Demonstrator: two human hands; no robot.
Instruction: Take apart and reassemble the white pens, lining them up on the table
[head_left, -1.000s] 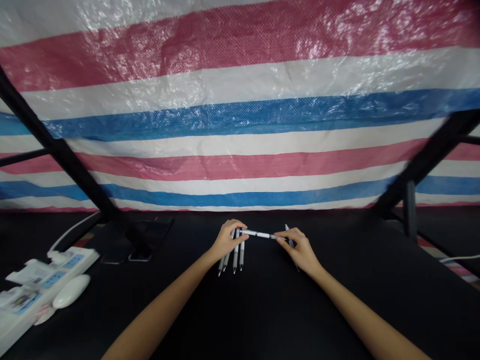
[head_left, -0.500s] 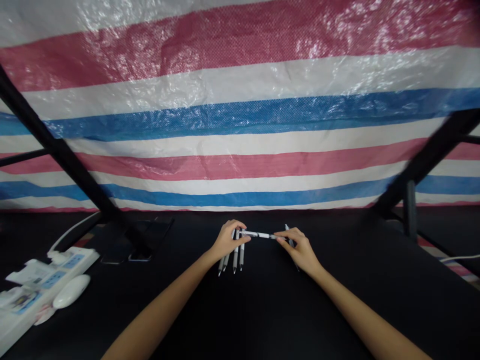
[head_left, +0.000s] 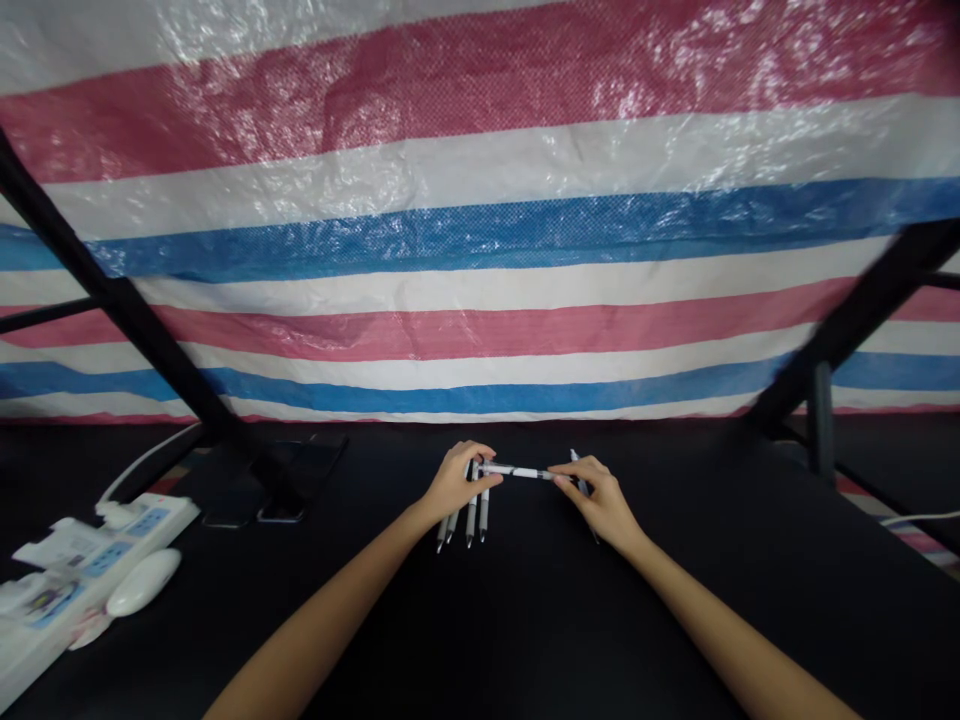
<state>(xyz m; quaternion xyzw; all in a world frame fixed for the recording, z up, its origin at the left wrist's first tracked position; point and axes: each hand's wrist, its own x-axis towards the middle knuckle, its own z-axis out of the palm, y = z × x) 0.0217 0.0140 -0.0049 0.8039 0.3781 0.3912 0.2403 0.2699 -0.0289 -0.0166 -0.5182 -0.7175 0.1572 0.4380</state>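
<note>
A white pen [head_left: 525,472] with dark markings lies level between my two hands. My left hand [head_left: 456,478] pinches its left end between thumb and fingers. At the pen's grey right end, my right hand [head_left: 600,497] grips with thumb and forefinger. Several grey-and-white pens [head_left: 471,520] lie side by side on the black table under my left hand, tips toward me, their upper parts partly hidden by it. Another pen [head_left: 574,456] lies slanted beneath my right hand, which covers its middle.
On the left stand a white power strip [head_left: 169,515] with plugs and a white computer mouse [head_left: 144,582]. Dark phone-like slabs [head_left: 281,512] lie by the left black frame leg [head_left: 172,350]. Another black leg [head_left: 832,320] rises at right. A striped sheet [head_left: 480,230] hangs behind.
</note>
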